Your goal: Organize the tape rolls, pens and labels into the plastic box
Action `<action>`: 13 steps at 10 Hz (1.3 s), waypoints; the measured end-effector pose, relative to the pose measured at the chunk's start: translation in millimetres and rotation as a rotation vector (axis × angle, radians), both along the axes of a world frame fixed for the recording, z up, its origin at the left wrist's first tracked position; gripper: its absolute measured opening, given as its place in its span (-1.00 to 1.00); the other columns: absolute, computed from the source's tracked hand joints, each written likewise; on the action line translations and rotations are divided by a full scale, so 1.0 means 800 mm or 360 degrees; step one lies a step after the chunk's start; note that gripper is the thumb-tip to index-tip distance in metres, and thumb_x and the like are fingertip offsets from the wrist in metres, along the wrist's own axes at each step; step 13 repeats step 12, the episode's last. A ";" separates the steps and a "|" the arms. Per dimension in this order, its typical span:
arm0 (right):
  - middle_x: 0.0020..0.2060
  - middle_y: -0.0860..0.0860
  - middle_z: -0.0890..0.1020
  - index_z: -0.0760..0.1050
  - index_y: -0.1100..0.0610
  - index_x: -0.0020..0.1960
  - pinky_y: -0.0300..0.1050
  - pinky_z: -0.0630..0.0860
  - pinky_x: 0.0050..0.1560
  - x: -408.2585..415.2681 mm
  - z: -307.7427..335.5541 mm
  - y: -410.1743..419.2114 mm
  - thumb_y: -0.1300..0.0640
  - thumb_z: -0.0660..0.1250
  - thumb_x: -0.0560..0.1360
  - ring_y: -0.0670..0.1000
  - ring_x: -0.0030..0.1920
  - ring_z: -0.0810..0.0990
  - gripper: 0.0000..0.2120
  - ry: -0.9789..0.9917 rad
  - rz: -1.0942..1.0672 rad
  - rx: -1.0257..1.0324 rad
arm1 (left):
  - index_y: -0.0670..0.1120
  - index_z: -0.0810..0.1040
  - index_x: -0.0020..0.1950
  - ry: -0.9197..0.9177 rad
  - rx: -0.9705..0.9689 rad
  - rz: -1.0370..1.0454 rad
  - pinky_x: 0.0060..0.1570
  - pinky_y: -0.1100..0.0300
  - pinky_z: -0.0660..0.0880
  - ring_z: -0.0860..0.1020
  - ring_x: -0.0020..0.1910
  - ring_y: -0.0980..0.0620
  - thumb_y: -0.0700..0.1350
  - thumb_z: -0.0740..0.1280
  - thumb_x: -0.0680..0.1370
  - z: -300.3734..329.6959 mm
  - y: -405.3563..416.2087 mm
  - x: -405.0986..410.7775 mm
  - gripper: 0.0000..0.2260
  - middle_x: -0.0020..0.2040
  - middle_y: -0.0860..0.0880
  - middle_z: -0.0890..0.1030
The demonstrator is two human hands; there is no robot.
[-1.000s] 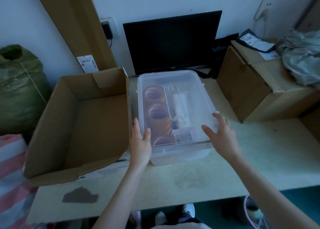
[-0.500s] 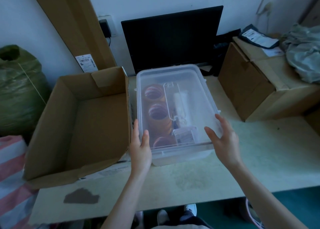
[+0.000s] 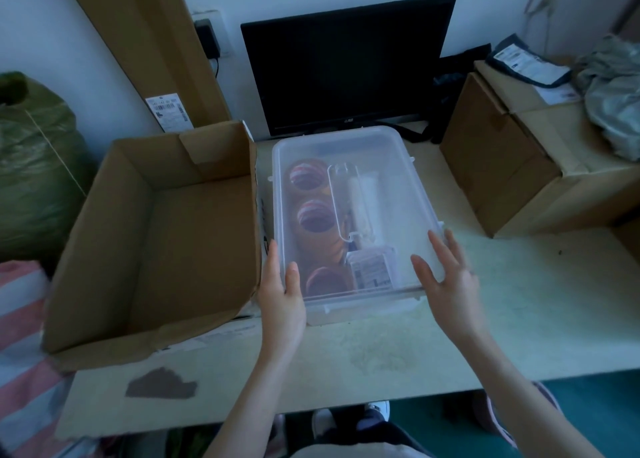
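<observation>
The left hand (image 3: 282,301) lies with straight fingers against the near left corner of the lid (image 3: 381,180), thumb on top and fingers along the edge; the right hand (image 3: 450,284) is spread flat on the lid's near right corner, fingers extended, gripping nothing. Beneath them the pale table (image 3: 519,312) runs to a white wall, its top mottled and carrying a dark patch near the front left edge. The clear plastic box (image 3: 346,310) stands in the middle of the table with the lid over it, its near end under both hands. Through the lid show three orange tape rolls (image 3: 313,217) in a column along the left side, a white tube-like roll (image 3: 362,201) to their right, and a printed label pack (image 3: 372,270) at the near end; pens cannot be made out. Touching the box's left side is an open cardboard box (image 3: 156,236), its flaps standing up. Behind stands a dark monitor (image 3: 346,66), a tall cardboard sheet (image 3: 149,42) leans on the wall, a closed carton (image 3: 519,166) holds a dark mailer and crumpled grey cloth at right, and a green sack (image 3: 34,166) sits far left
</observation>
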State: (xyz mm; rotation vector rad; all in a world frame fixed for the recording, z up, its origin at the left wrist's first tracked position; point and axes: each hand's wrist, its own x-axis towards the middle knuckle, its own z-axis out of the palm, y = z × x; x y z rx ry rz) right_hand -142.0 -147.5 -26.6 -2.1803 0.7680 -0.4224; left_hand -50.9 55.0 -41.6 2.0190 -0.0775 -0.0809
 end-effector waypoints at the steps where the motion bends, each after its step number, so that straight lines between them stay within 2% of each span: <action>1: 0.50 0.06 0.23 0.33 0.12 0.45 -0.13 0.23 0.33 0.001 0.001 -0.001 0.05 0.27 0.57 0.09 0.46 0.27 -0.52 0.0032 0.0018 -0.0060 | -0.02 0.12 0.56 -0.0055 0.0185 -0.0056 0.37 0.33 0.07 0.17 0.50 0.12 -0.08 0.12 0.67 0.001 0.002 0.003 -0.54 0.54 0.06 0.20; 2: 0.50 0.09 0.23 0.31 0.13 0.46 -0.05 0.29 0.30 0.002 0.001 -0.003 0.05 0.25 0.58 0.13 0.44 0.29 -0.52 0.0091 0.0055 -0.0162 | -0.04 0.10 0.57 -0.0088 0.0354 -0.0096 0.36 0.30 0.10 0.18 0.51 0.06 -0.08 0.12 0.67 0.002 0.004 0.008 -0.53 0.54 0.03 0.21; 5: 0.50 0.17 0.20 0.24 0.17 0.49 -0.03 0.19 0.42 0.009 -0.010 -0.007 0.08 0.21 0.60 0.16 0.48 0.20 -0.51 0.0070 0.0122 -0.0168 | -0.11 0.18 0.54 -0.0121 0.0209 0.0062 0.41 0.22 0.17 0.27 0.48 0.01 -0.14 0.16 0.66 0.002 -0.008 0.011 -0.55 0.50 -0.06 0.30; 6: 0.50 0.18 0.20 0.24 0.19 0.49 -0.02 0.18 0.43 0.016 -0.008 -0.009 0.09 0.21 0.61 0.16 0.49 0.19 -0.51 0.0063 0.0136 -0.0144 | -0.10 0.18 0.54 -0.0085 0.0203 0.0063 0.44 0.12 0.22 0.34 0.43 -0.06 -0.14 0.16 0.66 0.003 -0.010 0.021 -0.55 0.47 -0.09 0.35; 7: 0.49 0.20 0.20 0.24 0.20 0.49 -0.02 0.20 0.41 0.028 -0.011 -0.017 0.08 0.20 0.61 0.18 0.48 0.20 -0.51 0.0061 0.0151 -0.0162 | -0.09 0.18 0.54 -0.0052 0.0208 0.0066 0.36 -0.06 0.35 0.46 0.32 -0.14 -0.12 0.16 0.65 0.003 -0.016 0.032 -0.55 0.38 -0.16 0.47; 8: 0.50 0.19 0.17 0.21 0.21 0.50 -0.03 0.17 0.43 0.042 -0.009 -0.026 0.08 0.18 0.62 0.17 0.49 0.16 -0.50 0.0083 0.0162 -0.0136 | -0.13 0.17 0.54 -0.0067 0.0224 0.0050 0.43 0.12 0.23 0.36 0.42 -0.11 -0.14 0.14 0.66 0.011 -0.026 0.041 -0.56 0.44 -0.14 0.39; 9: 0.50 0.21 0.16 0.19 0.23 0.50 -0.01 0.16 0.42 0.059 -0.009 -0.036 0.08 0.17 0.62 0.21 0.48 0.16 -0.50 0.0113 0.0188 -0.0195 | -0.15 0.16 0.54 -0.0082 0.0246 0.0039 0.39 0.19 0.20 0.29 0.47 -0.06 -0.16 0.14 0.66 0.018 -0.036 0.053 -0.56 0.49 -0.11 0.31; 10: 0.49 0.24 0.16 0.21 0.25 0.47 0.02 0.17 0.40 0.070 -0.007 -0.044 0.09 0.17 0.62 0.24 0.46 0.17 -0.52 0.0145 0.0206 -0.0238 | -0.16 0.17 0.54 -0.0079 0.0277 0.0039 0.38 0.16 0.24 0.32 0.45 -0.08 -0.16 0.15 0.66 0.027 -0.042 0.063 -0.56 0.48 -0.13 0.34; 11: 0.49 0.24 0.17 0.33 0.27 0.40 0.09 0.14 0.41 0.074 -0.014 -0.047 0.12 0.20 0.60 0.25 0.47 0.10 -0.59 0.0092 0.0204 -0.0398 | -0.15 0.17 0.54 -0.0089 0.0317 -0.0005 0.37 0.13 0.27 0.34 0.44 -0.09 -0.14 0.15 0.66 0.028 -0.038 0.067 -0.55 0.47 -0.14 0.34; 12: 0.45 0.22 0.28 0.48 0.26 0.26 0.09 0.17 0.41 0.075 -0.010 -0.048 0.19 0.27 0.56 0.24 0.46 0.16 -0.70 -0.0059 0.0162 -0.0458 | -0.15 0.19 0.54 -0.0064 0.0460 -0.0072 0.40 0.04 0.25 0.30 0.45 -0.13 -0.12 0.16 0.65 0.030 -0.032 0.072 -0.54 0.48 -0.14 0.32; 13: 0.45 0.22 0.28 0.48 0.26 0.26 0.09 0.17 0.41 0.075 -0.010 -0.048 0.19 0.27 0.56 0.24 0.46 0.16 -0.70 -0.0059 0.0162 -0.0458 | -0.15 0.19 0.54 -0.0064 0.0460 -0.0072 0.40 0.04 0.25 0.30 0.45 -0.13 -0.12 0.16 0.65 0.030 -0.032 0.072 -0.54 0.48 -0.14 0.32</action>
